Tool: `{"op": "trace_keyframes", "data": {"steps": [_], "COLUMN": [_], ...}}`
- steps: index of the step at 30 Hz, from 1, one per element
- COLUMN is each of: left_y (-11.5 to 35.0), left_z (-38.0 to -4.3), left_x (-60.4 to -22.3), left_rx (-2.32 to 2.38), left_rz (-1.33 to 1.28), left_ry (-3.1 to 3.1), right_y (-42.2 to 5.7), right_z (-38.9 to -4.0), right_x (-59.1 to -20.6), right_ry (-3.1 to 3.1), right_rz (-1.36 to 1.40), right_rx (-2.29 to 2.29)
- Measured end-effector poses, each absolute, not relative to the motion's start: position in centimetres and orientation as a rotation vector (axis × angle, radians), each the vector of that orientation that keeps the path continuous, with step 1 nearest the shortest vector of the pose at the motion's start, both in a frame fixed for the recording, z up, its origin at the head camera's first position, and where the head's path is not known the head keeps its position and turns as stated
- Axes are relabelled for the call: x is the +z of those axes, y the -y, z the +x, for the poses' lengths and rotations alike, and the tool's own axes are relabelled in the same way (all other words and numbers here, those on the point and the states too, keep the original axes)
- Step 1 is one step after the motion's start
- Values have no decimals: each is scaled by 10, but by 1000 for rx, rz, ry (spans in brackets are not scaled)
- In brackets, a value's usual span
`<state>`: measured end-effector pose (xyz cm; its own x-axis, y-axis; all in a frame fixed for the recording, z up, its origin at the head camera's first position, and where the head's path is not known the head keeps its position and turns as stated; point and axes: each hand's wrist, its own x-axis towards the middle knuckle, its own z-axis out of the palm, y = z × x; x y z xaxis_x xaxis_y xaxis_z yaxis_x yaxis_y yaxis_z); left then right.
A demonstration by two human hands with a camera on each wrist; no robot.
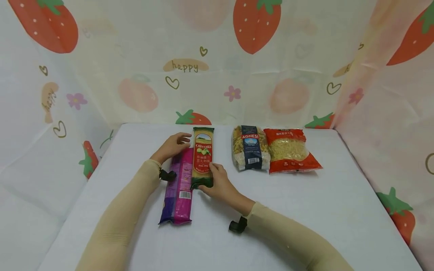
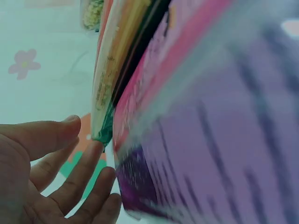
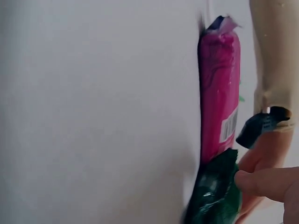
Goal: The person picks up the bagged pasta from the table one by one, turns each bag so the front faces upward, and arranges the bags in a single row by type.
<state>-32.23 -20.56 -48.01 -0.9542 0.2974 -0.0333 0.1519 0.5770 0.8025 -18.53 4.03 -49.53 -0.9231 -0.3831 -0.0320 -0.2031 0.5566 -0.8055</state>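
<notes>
A green-ended spaghetti packet [image 1: 203, 156] with a red Olivoilà label lies lengthwise beside a longer pink-and-purple packet [image 1: 183, 203], overlapping its right edge in the head view. My right hand [image 1: 222, 188] grips the spaghetti packet near its lower end, fingers along the right side and thumb at the green bottom. In the right wrist view the thumb [image 3: 261, 183] meets the crinkled green end [image 3: 216, 191]. My left hand [image 1: 173, 146] is at the far end of the pink-and-purple packet, fingers loosely bent; in the left wrist view its fingertips [image 2: 96, 147] come right at both packets' ends.
To the right at the back, an Agnesi pasta bag [image 1: 251, 148] stands against a red pasta bag [image 1: 288, 150] with a clear window. All lie on a white table [image 1: 271, 226], enclosed by strawberry-print cloth [image 1: 217, 90] at the back and sides.
</notes>
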Motion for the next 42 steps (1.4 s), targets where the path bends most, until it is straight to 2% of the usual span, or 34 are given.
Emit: {"op": "trace_keyframes", "data": {"steps": [11,20,42], "left_y": [222,231,231], "left_z": [-302,-301,-304], "left_x": [-476,-484,-486], "left_rx": [1108,1012,802], "left_rz": [487,495,439], "left_ry": [-2743,-2715,-2736], "right_y": [-33,-19,17], "right_z": [-157,-134,-115], "right_x": [-482,-484,-485], "right_ry": [-2620,-2624,-2864], "right_rz": [-714,-983,-1109], "right_rx": [-1225,-1093,-314]}}
